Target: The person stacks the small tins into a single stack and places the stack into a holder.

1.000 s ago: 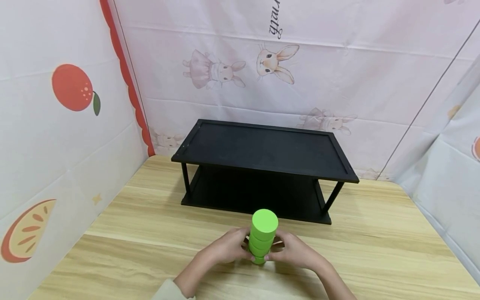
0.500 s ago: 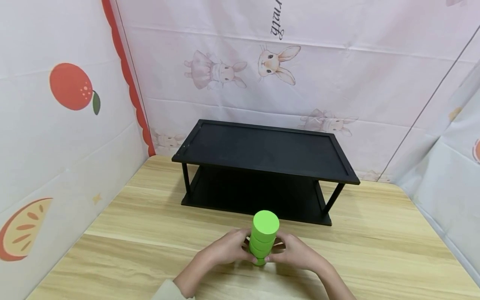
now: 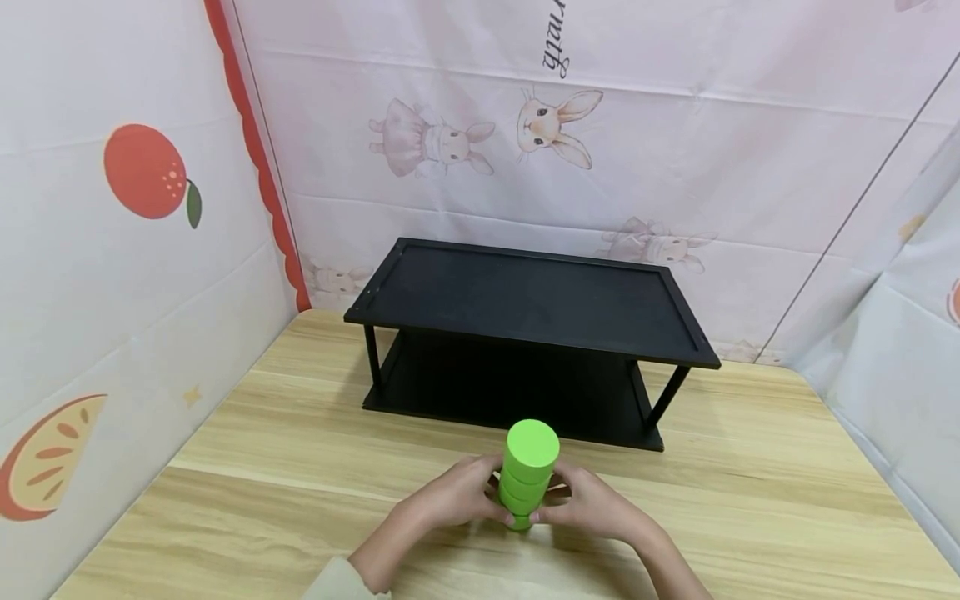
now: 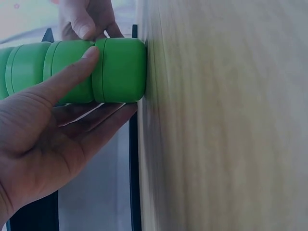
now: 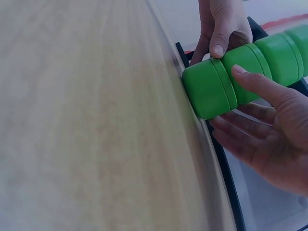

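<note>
Table (image 3: 247,467): pale wood, spread beneath stack and shelf.
Shelf (image 3: 517,292): black, two-tiered, on the far side of the stack, near it.
Stack (image 3: 527,475): green, on the table, directly between the hands; long axis upright, base down.
Left hand (image 3: 461,496): grasping the stack from its left, fingers farther round, thumb on the near side.
Right hand (image 3: 596,504): grasping from the opposite side, much the same way; neither hand nearer, both touching.
Thumbs (image 4: 72,77): low on the stack.

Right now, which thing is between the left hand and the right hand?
An upright green segmented stack is between the left hand and the right hand; the head view shows it.
</note>
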`<act>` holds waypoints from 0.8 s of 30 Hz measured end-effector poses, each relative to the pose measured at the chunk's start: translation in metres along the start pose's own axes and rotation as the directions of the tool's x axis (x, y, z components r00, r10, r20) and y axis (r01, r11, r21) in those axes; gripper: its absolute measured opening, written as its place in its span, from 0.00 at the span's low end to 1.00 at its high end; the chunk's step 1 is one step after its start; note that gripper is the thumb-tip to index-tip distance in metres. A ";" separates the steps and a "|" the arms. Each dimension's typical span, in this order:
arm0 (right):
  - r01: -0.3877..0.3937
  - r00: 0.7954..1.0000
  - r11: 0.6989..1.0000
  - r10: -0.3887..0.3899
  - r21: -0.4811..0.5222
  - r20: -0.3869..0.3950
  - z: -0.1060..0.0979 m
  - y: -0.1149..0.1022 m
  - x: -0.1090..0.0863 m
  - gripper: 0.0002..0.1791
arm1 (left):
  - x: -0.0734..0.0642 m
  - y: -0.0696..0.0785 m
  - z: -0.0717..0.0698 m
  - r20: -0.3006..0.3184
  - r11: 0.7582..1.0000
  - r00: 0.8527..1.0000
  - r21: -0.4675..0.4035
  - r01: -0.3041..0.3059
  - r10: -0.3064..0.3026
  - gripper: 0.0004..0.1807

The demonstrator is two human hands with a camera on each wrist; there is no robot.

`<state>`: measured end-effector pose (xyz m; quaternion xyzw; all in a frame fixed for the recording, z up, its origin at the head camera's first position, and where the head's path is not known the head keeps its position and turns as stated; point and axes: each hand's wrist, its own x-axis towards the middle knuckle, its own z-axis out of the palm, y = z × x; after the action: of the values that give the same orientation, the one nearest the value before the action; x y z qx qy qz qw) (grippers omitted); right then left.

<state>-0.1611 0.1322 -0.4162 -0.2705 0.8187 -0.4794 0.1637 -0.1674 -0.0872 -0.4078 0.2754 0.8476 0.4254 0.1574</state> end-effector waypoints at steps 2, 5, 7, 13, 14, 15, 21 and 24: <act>-0.002 1.000 1.000 0.002 -0.005 0.000 0.000 0.000 0.000 0.28 | 0.001 0.000 0.000 0.000 1.000 1.000 0.002 0.000 0.000 0.31; -0.003 1.000 1.000 0.003 -0.003 0.000 0.000 0.001 0.001 0.28 | 0.002 -0.002 0.000 0.004 1.000 1.000 0.000 0.001 -0.001 0.32; 0.001 1.000 1.000 -0.001 0.001 0.000 0.000 0.001 0.001 0.28 | 0.003 -0.002 0.001 0.009 1.000 1.000 -0.002 0.010 -0.010 0.32; 0.016 1.000 1.000 -0.016 -0.011 0.000 0.002 0.003 0.001 0.28 | 0.003 -0.001 0.001 0.017 1.000 1.000 0.000 0.019 -0.019 0.34; 0.016 1.000 1.000 -0.016 -0.015 0.001 0.002 0.003 0.001 0.28 | 0.003 -0.001 0.001 0.018 1.000 1.000 -0.001 0.018 -0.018 0.34; 0.016 1.000 1.000 -0.016 -0.019 0.001 0.003 0.003 0.001 0.29 | 0.003 -0.001 0.001 0.017 1.000 1.000 -0.004 0.018 -0.018 0.34; 0.011 1.000 1.000 -0.011 -0.024 0.000 0.003 0.003 0.002 0.30 | 0.003 -0.003 0.002 0.012 1.000 1.000 -0.025 0.019 -0.019 0.34; 0.000 1.000 1.000 0.000 -0.016 0.001 0.004 0.003 0.002 0.29 | 0.004 -0.004 0.002 0.011 1.000 1.000 -0.027 0.011 -0.010 0.34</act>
<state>-0.1618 0.1295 -0.4207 -0.2723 0.8223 -0.4727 0.1620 -0.1707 -0.0858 -0.4116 0.2712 0.8424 0.4343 0.1679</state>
